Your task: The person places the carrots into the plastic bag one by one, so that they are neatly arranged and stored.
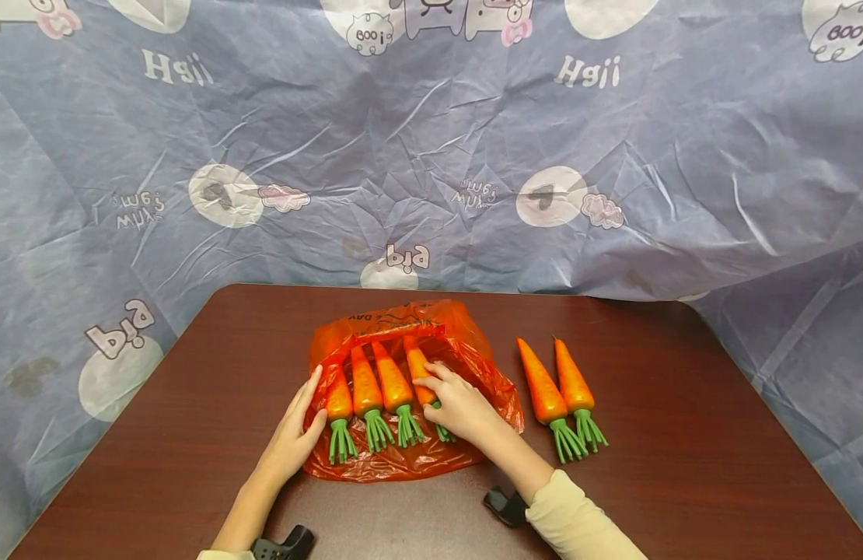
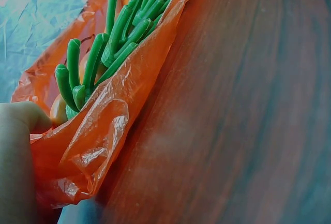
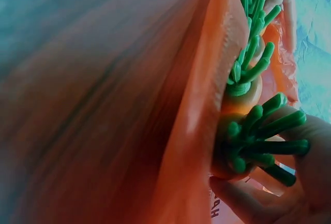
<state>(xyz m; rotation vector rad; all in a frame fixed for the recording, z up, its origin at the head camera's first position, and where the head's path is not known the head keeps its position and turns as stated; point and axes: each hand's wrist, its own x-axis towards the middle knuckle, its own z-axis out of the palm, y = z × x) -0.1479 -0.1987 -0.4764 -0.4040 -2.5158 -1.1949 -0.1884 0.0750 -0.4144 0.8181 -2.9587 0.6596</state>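
A red plastic bag (image 1: 487,365) lies on the table with its mouth towards me. Several toy carrots (image 1: 366,381) lie side by side in it, green tops facing the mouth. My right hand (image 1: 462,404) grips the rightmost carrot (image 1: 419,365) in the bag; the right wrist view shows its green top (image 3: 253,144) between thumb and fingers. At the bag's left edge, my left hand (image 1: 291,435) holds the plastic, its thumb over the rim beside the leftmost carrot (image 1: 339,398). The left fingertips are partly hidden in the left wrist view.
Two more carrots, one on the left (image 1: 542,381) and one on the right (image 1: 574,377), lie on the dark brown table (image 1: 669,435) right of the bag. A patterned grey-blue cloth (image 1: 431,140) hangs behind and beside the table.
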